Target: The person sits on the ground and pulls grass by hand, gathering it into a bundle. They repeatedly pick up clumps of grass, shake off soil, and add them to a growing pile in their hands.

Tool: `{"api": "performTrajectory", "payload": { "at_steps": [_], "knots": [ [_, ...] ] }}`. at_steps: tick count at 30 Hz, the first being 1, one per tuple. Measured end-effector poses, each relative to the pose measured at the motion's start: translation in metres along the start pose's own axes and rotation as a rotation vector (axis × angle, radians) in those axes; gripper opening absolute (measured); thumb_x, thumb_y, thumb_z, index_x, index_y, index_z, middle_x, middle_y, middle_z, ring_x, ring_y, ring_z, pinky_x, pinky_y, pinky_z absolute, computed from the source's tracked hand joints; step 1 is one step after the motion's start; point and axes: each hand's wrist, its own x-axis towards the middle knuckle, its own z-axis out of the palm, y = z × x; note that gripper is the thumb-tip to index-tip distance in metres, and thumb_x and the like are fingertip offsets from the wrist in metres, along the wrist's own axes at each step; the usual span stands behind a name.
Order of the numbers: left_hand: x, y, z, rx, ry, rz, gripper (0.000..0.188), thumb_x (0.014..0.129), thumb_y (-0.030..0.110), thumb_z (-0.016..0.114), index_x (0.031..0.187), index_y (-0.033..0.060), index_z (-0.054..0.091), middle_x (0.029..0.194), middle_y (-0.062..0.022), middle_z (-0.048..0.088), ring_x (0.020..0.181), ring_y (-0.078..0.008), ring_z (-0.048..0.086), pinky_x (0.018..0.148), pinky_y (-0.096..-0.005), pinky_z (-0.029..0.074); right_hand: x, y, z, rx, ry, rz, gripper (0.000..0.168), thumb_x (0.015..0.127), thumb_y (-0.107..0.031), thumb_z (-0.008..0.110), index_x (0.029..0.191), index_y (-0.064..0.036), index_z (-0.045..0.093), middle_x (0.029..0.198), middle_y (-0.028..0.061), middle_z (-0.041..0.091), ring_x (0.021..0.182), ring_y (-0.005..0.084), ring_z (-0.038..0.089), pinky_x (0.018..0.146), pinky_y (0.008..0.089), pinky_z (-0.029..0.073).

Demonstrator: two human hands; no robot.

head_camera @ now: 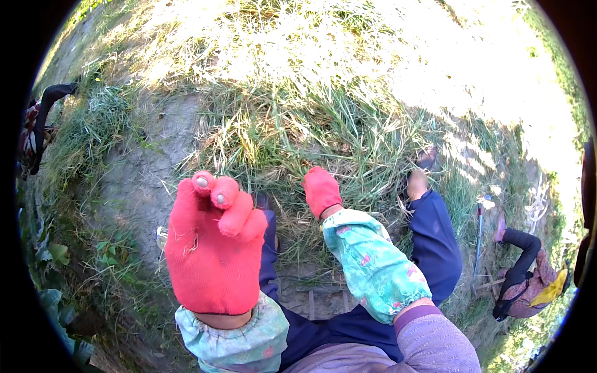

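My left hand (214,247), in a red knit glove with bare fingertips showing at two fingers, is raised close to the camera, palm towards it. Its fingers are curled and nothing is visible between them. My right hand (322,191), in the same kind of red glove, reaches down to the edge of a heap of cut grass (308,126). Its fingertips are hidden at the stalks, so whether it grips any cannot be told. Patterned turquoise sleeve covers (373,261) are on both forearms. The long green and straw-coloured stalks lie in a loose tangle between and beyond my feet.
A seated person (527,289) is at the far right, near a blue and red long-handled thing (478,238). Part of another person (35,126) shows at the left edge. Bare soil (158,140) and leafy plants (58,254) lie at the left. My navy-trousered legs (433,247) flank the heap.
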Motion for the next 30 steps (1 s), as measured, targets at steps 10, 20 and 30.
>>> {"api": "performTrajectory", "payload": {
  "at_steps": [10,20,30],
  "knots": [
    [0.003,-0.019,0.013,0.431,0.157,0.049,0.022,0.101,0.023,0.048,0.101,0.0029,0.058,0.090,-0.0088,0.059,0.070,-0.0161,0.052,0.062,-0.0292,0.042,0.017,0.020,-0.200,1.759,0.458,0.400,0.020,0.098,-0.019,0.055,0.096,0.000,0.061,0.084,0.0104,0.065,0.062,0.0174,0.062,0.056,0.0291,0.053],
    [-0.011,-0.103,-0.002,1.790,-0.450,-0.224,0.031,0.092,0.026,0.063,0.107,-0.0009,0.063,0.088,-0.0109,0.068,0.081,-0.0194,0.065,0.074,-0.0315,0.051,-0.074,-0.005,-0.272,1.677,0.398,0.240,0.018,0.098,-0.016,0.056,0.103,0.001,0.059,0.101,0.0144,0.066,0.082,0.0243,0.064,0.076,0.0369,0.055],
    [-0.064,-0.134,0.005,1.954,-0.444,-0.117,0.038,0.077,0.026,0.079,0.102,0.0012,0.063,0.074,-0.0089,0.064,0.069,-0.0163,0.063,0.065,-0.0315,0.051,-0.139,0.048,-0.315,1.747,0.609,0.253,0.012,0.098,-0.014,0.056,0.098,-0.002,0.058,0.089,0.0119,0.064,0.073,0.0221,0.062,0.062,0.0353,0.054]
  ]
}}
